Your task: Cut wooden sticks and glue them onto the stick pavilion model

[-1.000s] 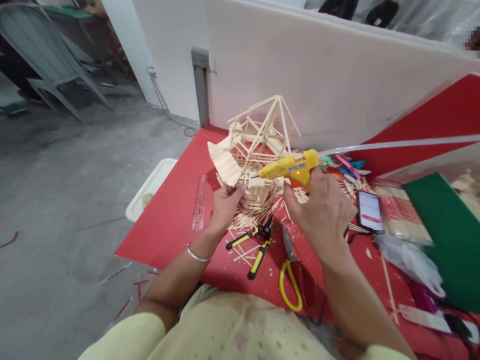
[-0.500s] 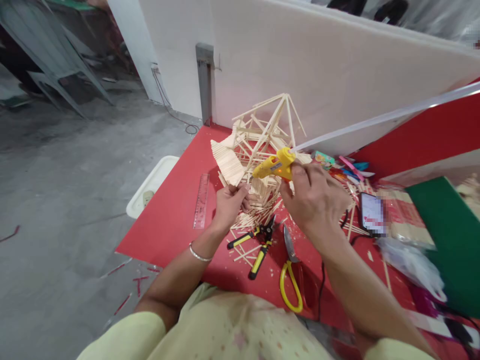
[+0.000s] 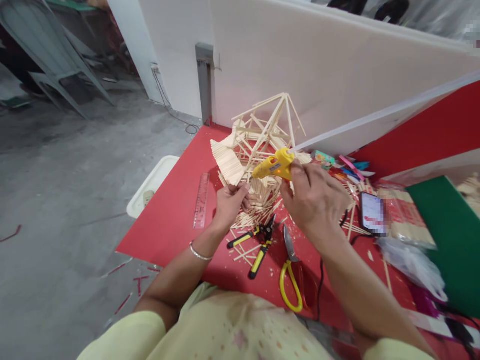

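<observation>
My right hand [image 3: 317, 200] grips a yellow glue gun [image 3: 272, 166] with a long clear glue stick trailing up to the right; its nozzle points left at a wooden stick structure [image 3: 258, 140] standing on the red table [image 3: 176, 215]. My left hand [image 3: 228, 204] is closed in a pinch on a flat panel of glued sticks [image 3: 227, 162] at the structure's lower left. Loose sticks lie heaped under both hands.
Yellow-handled pliers [image 3: 255, 242] and yellow-handled scissors [image 3: 289, 275] lie near the table's front edge. A clear ruler [image 3: 200, 201] lies left, a phone [image 3: 373, 214] right, with a green board [image 3: 450, 235]. A white tray [image 3: 150, 187] juts off the table's left edge. A white partition stands behind.
My right hand swung the glue gun left and tipped its nozzle down toward the structure; the glue stick now slants upward. My left hand stays on the stick panel.
</observation>
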The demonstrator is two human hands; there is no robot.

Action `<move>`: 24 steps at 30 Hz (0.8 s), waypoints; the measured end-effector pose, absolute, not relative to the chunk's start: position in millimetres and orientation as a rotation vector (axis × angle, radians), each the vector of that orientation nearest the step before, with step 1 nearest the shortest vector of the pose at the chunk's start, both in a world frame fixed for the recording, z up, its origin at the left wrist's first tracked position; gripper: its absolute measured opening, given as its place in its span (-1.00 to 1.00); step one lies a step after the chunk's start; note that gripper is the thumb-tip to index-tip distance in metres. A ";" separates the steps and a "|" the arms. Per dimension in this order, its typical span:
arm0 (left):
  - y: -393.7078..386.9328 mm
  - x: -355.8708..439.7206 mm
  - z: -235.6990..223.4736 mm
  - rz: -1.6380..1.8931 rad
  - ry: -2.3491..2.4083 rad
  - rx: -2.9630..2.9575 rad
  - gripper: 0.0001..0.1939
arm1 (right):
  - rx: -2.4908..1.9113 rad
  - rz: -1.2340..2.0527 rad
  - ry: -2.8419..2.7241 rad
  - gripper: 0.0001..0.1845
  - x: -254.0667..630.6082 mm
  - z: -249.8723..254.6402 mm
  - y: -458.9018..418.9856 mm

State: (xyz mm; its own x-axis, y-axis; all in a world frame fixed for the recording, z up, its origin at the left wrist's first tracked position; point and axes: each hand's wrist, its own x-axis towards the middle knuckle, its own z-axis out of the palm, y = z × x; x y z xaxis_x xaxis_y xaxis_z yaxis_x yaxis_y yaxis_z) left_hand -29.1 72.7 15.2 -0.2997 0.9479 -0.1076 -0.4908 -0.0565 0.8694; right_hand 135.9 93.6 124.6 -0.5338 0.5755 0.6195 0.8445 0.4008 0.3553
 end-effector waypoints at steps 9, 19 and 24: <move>75.3 -30.0 18.7 1.616 0.970 0.584 -0.67 | -1.278 -0.917 -2.197 -0.52 134.2 126.6 96.2; 78.1 -30.8 20.2 1.610 0.964 0.567 -0.67 | -1.236 -0.952 -2.207 -0.52 134.9 124.4 96.9; 80.7 -31.0 19.7 1.585 0.961 0.529 -0.68 | -1.269 -0.894 -2.232 -0.45 138.4 123.8 95.6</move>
